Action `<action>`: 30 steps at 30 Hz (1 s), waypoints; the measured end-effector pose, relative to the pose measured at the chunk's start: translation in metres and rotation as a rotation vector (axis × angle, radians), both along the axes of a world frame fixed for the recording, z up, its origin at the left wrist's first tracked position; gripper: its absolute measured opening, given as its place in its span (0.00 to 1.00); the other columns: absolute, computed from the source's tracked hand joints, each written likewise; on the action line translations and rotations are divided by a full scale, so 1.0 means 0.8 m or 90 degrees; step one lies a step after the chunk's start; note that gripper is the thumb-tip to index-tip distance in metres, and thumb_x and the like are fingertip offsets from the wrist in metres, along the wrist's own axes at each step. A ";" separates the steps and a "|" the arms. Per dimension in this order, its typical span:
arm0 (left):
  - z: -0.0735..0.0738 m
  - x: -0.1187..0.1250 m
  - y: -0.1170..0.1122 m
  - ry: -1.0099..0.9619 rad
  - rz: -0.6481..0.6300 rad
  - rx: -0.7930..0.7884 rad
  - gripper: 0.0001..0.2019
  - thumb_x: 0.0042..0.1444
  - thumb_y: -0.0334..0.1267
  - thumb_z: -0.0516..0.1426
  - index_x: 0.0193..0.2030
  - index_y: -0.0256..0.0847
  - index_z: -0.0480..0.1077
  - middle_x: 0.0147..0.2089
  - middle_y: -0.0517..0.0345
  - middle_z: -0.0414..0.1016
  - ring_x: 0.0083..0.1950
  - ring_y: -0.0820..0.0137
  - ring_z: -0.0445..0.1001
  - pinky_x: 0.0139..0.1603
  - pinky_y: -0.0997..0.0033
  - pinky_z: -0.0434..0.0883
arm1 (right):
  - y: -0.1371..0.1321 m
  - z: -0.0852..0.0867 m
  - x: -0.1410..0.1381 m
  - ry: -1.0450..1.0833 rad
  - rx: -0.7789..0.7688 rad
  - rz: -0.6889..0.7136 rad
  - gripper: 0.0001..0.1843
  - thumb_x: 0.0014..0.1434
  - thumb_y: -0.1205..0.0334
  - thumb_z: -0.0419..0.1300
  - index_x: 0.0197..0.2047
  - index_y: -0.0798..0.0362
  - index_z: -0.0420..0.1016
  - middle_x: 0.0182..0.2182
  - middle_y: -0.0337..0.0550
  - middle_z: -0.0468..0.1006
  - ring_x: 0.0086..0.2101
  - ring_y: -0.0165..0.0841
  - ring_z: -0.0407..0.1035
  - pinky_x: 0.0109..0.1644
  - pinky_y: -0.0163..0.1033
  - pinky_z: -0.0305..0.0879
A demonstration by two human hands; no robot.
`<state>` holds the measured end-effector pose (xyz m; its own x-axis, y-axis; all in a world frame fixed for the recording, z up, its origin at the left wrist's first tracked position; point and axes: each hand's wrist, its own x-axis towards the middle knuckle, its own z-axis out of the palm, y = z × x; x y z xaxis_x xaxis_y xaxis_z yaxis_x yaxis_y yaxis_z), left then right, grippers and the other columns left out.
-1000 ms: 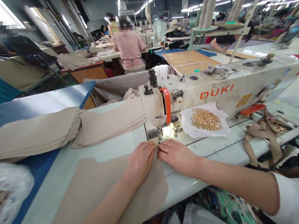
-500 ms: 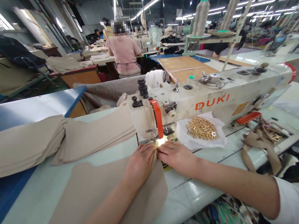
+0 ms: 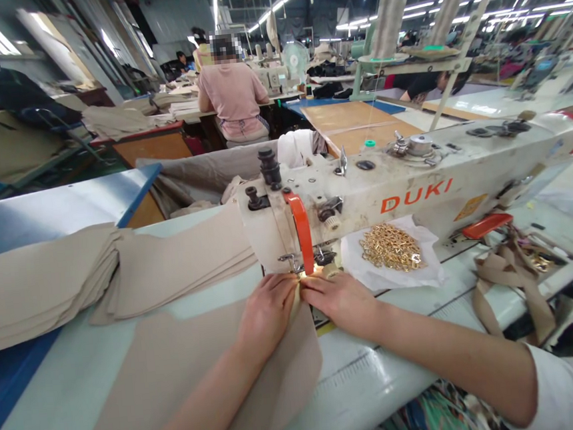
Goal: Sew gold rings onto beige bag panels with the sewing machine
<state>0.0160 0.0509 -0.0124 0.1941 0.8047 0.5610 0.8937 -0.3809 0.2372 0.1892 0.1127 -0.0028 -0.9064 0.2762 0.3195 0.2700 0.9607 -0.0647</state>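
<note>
Beige fabric panel — on the worktop, near the DUKI sewing machine: my left hand pinches its far edge; my right hand, fingers together, meets it — grip hidden.

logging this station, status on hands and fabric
Left hand, right hand close together at sewing machine. Beige fabric panel under left hand. Gold metal pieces off right, clear of hands.

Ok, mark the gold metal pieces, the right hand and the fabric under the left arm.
Gold metal pieces (image 3: 391, 247): head view, middle of the heap.
Right hand (image 3: 343, 301): head view, back of the hand.
Fabric (image 3: 173, 359): head view, its broad flat part.
</note>
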 end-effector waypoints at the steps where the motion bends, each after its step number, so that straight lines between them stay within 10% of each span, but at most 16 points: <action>1: 0.000 0.000 0.001 0.001 0.000 0.001 0.11 0.63 0.33 0.49 0.38 0.37 0.73 0.37 0.50 0.79 0.39 0.66 0.75 0.41 0.66 0.75 | 0.000 0.000 0.000 0.004 0.004 -0.001 0.08 0.62 0.70 0.55 0.44 0.57 0.72 0.46 0.49 0.76 0.41 0.37 0.69 0.47 0.42 0.63; 20: 0.002 -0.001 0.001 -0.027 0.001 -0.021 0.13 0.63 0.34 0.48 0.37 0.39 0.74 0.36 0.51 0.79 0.39 0.65 0.75 0.42 0.62 0.76 | -0.003 -0.006 0.004 0.040 0.016 0.000 0.07 0.63 0.68 0.56 0.43 0.57 0.73 0.44 0.48 0.76 0.43 0.37 0.69 0.47 0.41 0.63; 30: -0.001 0.002 -0.023 0.057 0.017 -0.072 0.16 0.64 0.34 0.46 0.51 0.33 0.70 0.50 0.43 0.76 0.54 0.60 0.72 0.54 0.55 0.73 | -0.007 -0.003 0.010 0.021 0.028 0.071 0.05 0.63 0.66 0.57 0.39 0.56 0.74 0.39 0.44 0.77 0.42 0.35 0.69 0.50 0.38 0.63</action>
<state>0.0175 0.0327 -0.0135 0.2161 0.8675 0.4481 0.9227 -0.3315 0.1967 0.1971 0.1073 -0.0050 -0.9197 0.1593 0.3587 0.1598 0.9867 -0.0285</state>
